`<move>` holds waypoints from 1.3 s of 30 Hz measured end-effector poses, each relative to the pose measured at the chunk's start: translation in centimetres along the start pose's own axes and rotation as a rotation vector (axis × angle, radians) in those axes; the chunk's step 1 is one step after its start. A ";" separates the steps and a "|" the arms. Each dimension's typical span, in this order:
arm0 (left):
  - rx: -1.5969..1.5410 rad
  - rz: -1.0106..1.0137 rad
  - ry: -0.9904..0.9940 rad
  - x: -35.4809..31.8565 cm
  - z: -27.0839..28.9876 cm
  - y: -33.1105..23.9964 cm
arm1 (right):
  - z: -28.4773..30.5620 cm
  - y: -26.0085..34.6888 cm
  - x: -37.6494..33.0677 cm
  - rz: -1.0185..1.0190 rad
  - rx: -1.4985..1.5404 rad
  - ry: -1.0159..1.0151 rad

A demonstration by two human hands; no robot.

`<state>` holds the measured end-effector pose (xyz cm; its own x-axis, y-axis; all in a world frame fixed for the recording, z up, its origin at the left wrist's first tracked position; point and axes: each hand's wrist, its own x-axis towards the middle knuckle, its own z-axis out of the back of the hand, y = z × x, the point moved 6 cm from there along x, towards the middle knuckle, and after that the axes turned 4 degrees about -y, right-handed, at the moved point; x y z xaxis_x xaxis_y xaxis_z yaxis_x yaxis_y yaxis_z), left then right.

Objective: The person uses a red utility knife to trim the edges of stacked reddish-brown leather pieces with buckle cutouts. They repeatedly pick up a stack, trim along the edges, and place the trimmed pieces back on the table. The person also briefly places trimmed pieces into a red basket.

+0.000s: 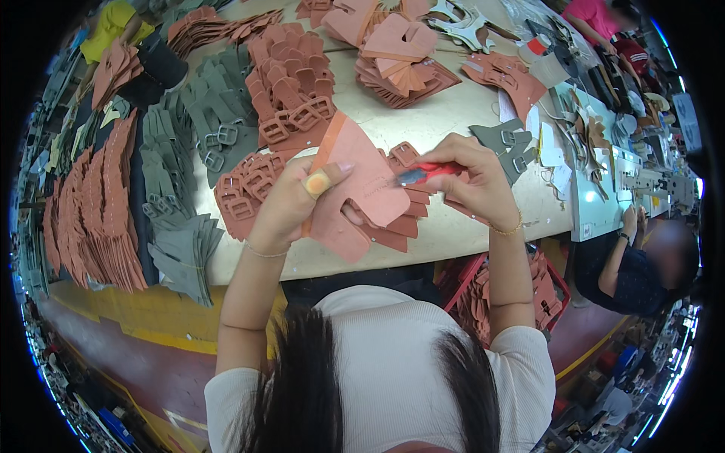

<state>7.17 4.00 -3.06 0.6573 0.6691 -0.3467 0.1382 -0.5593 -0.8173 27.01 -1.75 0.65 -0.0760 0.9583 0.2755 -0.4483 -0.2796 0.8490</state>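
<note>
My left hand (291,192) grips a flat salmon-coloured shoe upper piece (370,170), with the thumb on top and fingertips showing through its cut-out. An orange strip (330,140) runs along the piece's left edge. In my closed right hand (476,177) is a small red-handled tool (424,174). Its dark, bluish tip is at the piece's right edge, over a line of small marks; the tip is blurred and its exact kind is unclear. Beneath the held piece lie more salmon pieces (393,235). A buckled salmon strap (403,154) lies just beyond the tool.
Buckled salmon straps (291,83) and grey-green straps (162,143) are heaped at left. Salmon pieces (396,57) are stacked at the far middle. A grey-green buckled piece (507,143) lies at right. A red crate (555,275) stands below the table (521,215). A co-worker (642,260) sits at right.
</note>
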 end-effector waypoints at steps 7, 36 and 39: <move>0.073 0.018 -0.004 0.3 -0.1 0.0 | 0.4 0.5 0.2 0.020 -0.059 -0.001; 0.386 -0.058 -0.026 2.1 0.1 0.1 | -4.3 -0.2 0.5 0.051 -0.002 0.211; 0.370 -0.080 0.020 2.3 -0.1 0.0 | -4.4 -0.6 0.4 0.019 0.066 0.210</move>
<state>8.82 5.50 -3.80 0.6704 0.6914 -0.2692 -0.0853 -0.2886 -0.9536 23.35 -0.97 -1.75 -0.2706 0.9422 0.1976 -0.3859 -0.2942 0.8744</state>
